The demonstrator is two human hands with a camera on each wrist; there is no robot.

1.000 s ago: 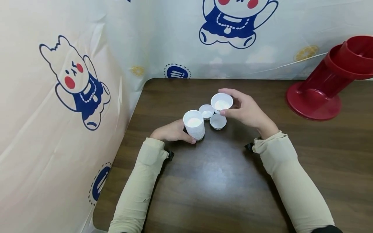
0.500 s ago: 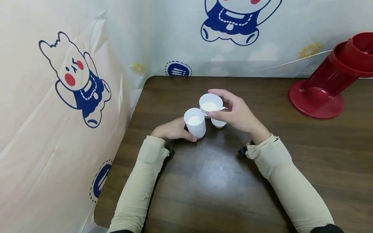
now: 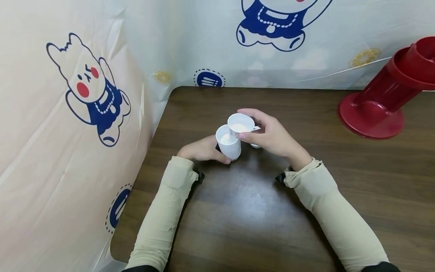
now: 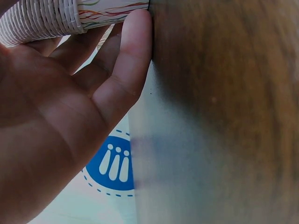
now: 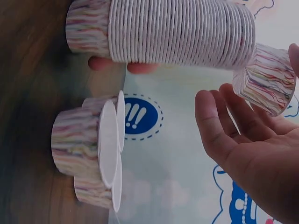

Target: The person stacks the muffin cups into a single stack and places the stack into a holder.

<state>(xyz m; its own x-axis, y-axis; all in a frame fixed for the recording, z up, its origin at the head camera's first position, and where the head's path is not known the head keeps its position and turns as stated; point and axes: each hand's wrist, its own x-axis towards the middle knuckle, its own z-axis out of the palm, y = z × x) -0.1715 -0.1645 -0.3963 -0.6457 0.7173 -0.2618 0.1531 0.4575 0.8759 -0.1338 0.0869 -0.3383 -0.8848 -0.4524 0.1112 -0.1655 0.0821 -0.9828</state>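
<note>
My left hand [image 3: 205,148] grips the lower part of an upright stack of white paper cups [image 3: 230,148]. In the right wrist view, the stack [image 5: 182,32] shows many close-set rims and a striped bottom cup. My right hand [image 3: 273,136] pinches a single paper cup [image 3: 239,123] between thumb and fingers. Wavy coloured lines run round this cup [image 5: 271,77]. It is tilted at the stack's top and overlaps its rim in the head view. Three short striped paper cups [image 5: 77,140] stand together on the table beside the stack, mostly hidden by my right hand in the head view.
The brown wooden table [image 3: 244,211] ends at the back and left against a white printed curtain [image 3: 183,41]. A red cylindrical stand with a round base [image 3: 372,115] is at the back right.
My right hand has carried its cup leftward from over the short cups to the top of the stack. The left hand keeps its grip; the head view has shifted slightly.
</note>
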